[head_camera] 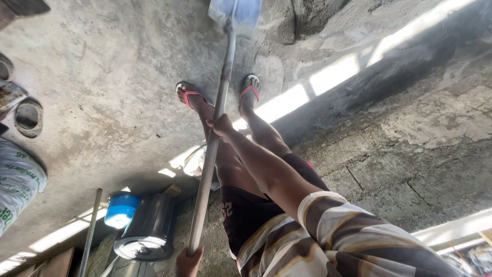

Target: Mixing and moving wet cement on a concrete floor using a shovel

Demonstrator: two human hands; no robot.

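I hold a long-handled shovel (215, 133) with both hands. My right hand (221, 125) grips the grey shaft about halfway down, the arm reaching out of a brown-and-cream striped sleeve. My left hand (188, 260) is closed around the shaft's upper end at the bottom edge of the view. The pale metal blade (237, 13) rests on the concrete floor (113, 77) ahead of my feet, beside a grey heap of cement mix (312, 15). My feet in red-strapped sandals (188, 95) stand on either side of the shaft.
A rough block wall (410, 154) runs along the right. A black bucket (146, 225) and a blue container (120, 210) stand near my left hand, next to a thin pole (89, 231). A printed white sack (15, 184) and round dark pots (28, 118) lie at the left.
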